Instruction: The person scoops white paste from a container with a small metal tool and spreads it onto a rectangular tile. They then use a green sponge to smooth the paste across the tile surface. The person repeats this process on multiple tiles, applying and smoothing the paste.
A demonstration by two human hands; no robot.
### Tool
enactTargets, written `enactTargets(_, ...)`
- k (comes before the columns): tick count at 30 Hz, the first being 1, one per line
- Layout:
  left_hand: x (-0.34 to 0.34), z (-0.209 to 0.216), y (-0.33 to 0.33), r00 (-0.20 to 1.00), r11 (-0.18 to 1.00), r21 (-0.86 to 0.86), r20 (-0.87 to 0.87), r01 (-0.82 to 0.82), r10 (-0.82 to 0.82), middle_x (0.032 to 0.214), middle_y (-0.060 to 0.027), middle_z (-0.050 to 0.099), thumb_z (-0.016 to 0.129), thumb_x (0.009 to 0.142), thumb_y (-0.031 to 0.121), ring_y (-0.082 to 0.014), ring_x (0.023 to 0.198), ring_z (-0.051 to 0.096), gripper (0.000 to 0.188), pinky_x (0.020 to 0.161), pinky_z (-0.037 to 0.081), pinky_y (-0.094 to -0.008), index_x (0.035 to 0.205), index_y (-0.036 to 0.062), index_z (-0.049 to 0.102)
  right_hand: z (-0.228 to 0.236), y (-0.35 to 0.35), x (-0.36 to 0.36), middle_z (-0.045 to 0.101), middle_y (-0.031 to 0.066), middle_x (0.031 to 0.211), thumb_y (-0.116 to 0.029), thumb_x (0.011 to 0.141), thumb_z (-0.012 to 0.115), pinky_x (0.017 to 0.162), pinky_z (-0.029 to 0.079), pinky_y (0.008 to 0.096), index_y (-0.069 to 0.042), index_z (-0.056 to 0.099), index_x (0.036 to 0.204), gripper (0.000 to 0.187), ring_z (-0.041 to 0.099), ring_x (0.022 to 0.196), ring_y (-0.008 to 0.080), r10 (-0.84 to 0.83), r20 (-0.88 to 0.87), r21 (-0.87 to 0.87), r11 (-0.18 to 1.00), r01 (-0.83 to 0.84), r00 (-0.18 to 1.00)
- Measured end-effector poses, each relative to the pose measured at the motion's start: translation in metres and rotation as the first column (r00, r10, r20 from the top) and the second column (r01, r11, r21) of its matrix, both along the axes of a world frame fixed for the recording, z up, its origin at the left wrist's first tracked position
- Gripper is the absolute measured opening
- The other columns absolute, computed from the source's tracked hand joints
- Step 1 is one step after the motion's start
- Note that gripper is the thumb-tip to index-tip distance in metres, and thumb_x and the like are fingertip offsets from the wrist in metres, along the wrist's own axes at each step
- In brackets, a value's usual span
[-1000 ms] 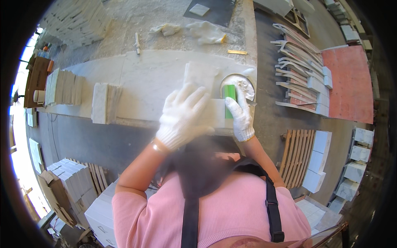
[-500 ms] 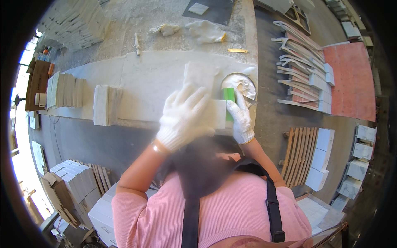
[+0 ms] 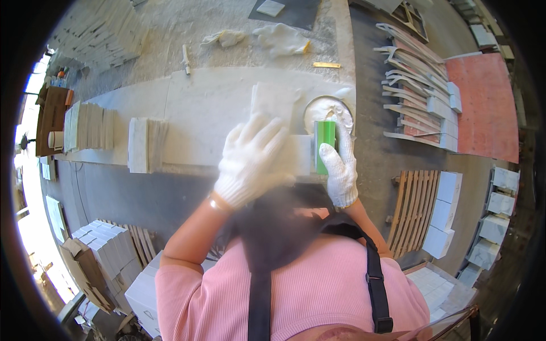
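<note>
My left hand [image 3: 250, 156], in a white knitted glove, lies with fingers stretched out on a pale stone tile [image 3: 300, 152]. The gloved right hand [image 3: 342, 173] is closed round a green-handled scraper [image 3: 325, 139], its thumb along the handle. The scraper's metal edge is at the tile's right end; whether it touches is hard to tell. Just beyond the scraper is a round bowl [image 3: 307, 109] of white paste [image 3: 331, 108], partly covered by my right hand and the tool. Farther off from my left fingertips, more pale tile pieces [image 3: 263, 98] lie on the white slab.
Tile stacks stand on the slab [image 3: 193, 113] at left [image 3: 145, 145] and far left [image 3: 88, 126]. Beyond lie loose gloves [image 3: 281, 40], a white stick-like tool [image 3: 186, 59] and a yellow strip [image 3: 326, 65]. A wooden pallet [image 3: 411, 213] with white boxes is on the right.
My right hand and the scraper have shifted slightly right, and the scraper's metal edge now shows beside the tile's end. The left hand has stayed in place.
</note>
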State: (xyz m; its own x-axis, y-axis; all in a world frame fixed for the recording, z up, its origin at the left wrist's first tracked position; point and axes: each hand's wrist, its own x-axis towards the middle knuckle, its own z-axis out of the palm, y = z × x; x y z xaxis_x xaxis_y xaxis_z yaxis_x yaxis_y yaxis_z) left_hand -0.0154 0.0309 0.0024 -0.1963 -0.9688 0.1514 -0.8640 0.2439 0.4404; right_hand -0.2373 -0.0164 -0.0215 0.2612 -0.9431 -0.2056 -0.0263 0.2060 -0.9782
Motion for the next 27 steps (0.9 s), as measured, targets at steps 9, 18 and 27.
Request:
enactTargets(9, 0.0, 0.0, -0.002, 1.0, 1.0, -0.009, -0.004, -0.004, 0.004, 0.149, -0.0098, 0.058, 0.088, 0.059, 0.054, -0.0392, 0.142, 0.047, 0.094, 0.112, 0.038, -0.0555, 0.137, 0.0076, 0.063, -0.003, -0.02, 0.007, 0.051, 0.0176, 0.153, -0.017, 0.099, 0.064, 0.122, 0.032, 0.0387, 0.001, 0.04, 0.159, 0.067, 0.044, 0.145, 0.0254, -0.006, -0.23, -0.109, 0.994, -0.02, 0.973)
enactTargets(18, 0.0, -0.001, -0.001, 1.0, 1.0, 0.01, 0.019, 0.015, -0.015, 0.152, -0.0119, 0.055, 0.088, 0.063, 0.052, -0.0411, 0.145, 0.044, 0.094, 0.116, 0.035, -0.0579, 0.14, 0.007, 0.061, -0.024, -0.004, 0.001, 0.049, 0.0157, 0.155, -0.021, 0.104, 0.058, 0.122, 0.033, 0.0357, 0.006, 0.034, 0.161, 0.067, 0.045, 0.144, 0.0243, 0.045, -0.02, 0.033, 0.998, -0.044, 0.999)
enactTargets(27, -0.042, -0.007, -0.013, 0.975, 0.968, -0.121, -0.02, 0.218, -0.222, 0.143, -0.0145, 0.059, 0.084, 0.074, 0.036, -0.0398, 0.142, 0.047, 0.069, 0.118, 0.036, -0.0585, 0.132, 0.0049, 0.063, -0.091, 0.016, -0.015, 0.051, 0.0121, 0.154, -0.021, 0.106, 0.056, 0.119, 0.036, 0.0345, 0.002, 0.04, 0.158, 0.059, 0.046, 0.144, 0.021, 0.188, 0.106, 0.004, 0.982, -0.189, 0.977)
